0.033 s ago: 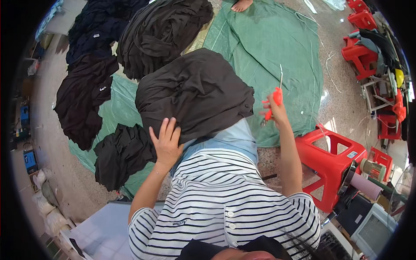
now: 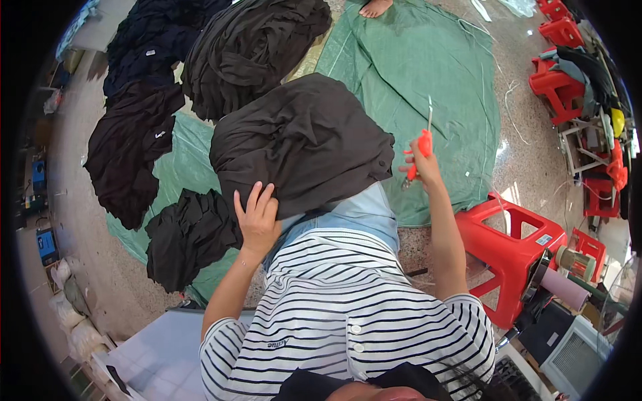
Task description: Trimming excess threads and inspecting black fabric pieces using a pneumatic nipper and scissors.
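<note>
A dark grey-black garment point(image 2: 301, 140) lies bunched across my lap, with a small button near its right edge. My left hand point(image 2: 259, 224) rests on its near edge, fingers spread, gripping nothing. To the right, above the green sheet, my right hand point(image 2: 425, 168) is closed round a red hand tool point(image 2: 424, 144) held clear of the cloth. A thin, pale shaft points away from me at its far end, and a small metal bit shows below my fingers. Its exact kind cannot be made out.
Dark clothes lie in piles: a large heap point(image 2: 251, 53) ahead, a dark pile point(image 2: 127, 154) at left, and a smaller black one point(image 2: 190, 240) beside my left arm. A green sheet point(image 2: 428, 73) covers the floor. A red stool point(image 2: 495, 234) stands at right; a bare foot point(image 2: 376, 8) shows at the far edge.
My right hand and the red tool have shifted very slightly away and left. The left hand stays on the garment, with its fingers a little more bent.
</note>
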`<state>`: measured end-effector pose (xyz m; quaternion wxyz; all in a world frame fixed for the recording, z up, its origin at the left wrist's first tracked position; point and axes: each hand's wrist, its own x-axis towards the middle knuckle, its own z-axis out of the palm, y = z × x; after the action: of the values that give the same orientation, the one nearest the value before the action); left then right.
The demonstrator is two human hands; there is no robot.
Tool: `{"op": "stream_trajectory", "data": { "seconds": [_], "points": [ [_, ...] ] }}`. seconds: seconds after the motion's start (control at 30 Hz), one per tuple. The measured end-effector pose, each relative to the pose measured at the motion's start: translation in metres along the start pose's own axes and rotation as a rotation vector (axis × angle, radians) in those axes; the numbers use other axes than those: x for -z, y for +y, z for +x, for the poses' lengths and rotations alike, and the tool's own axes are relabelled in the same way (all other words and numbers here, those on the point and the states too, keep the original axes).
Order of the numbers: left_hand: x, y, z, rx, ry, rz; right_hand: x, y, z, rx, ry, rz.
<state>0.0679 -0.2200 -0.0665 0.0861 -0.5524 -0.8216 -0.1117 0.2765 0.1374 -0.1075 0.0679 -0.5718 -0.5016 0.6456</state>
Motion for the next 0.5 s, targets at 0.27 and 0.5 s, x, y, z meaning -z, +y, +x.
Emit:
{"op": "stream_trajectory", "data": {
  "seconds": [0.27, 0.5],
  "points": [
    [0.108, -0.079, -0.009, 0.285, 0.214, -0.101, -0.056, -0.023, 0.035, 0.249, -0.154, 0.039],
    [0.064, -0.028, -0.009, 0.217, -0.11, -0.351, -0.082, -0.04, -0.009, 0.474, -0.07, 0.212]
  ]
}}
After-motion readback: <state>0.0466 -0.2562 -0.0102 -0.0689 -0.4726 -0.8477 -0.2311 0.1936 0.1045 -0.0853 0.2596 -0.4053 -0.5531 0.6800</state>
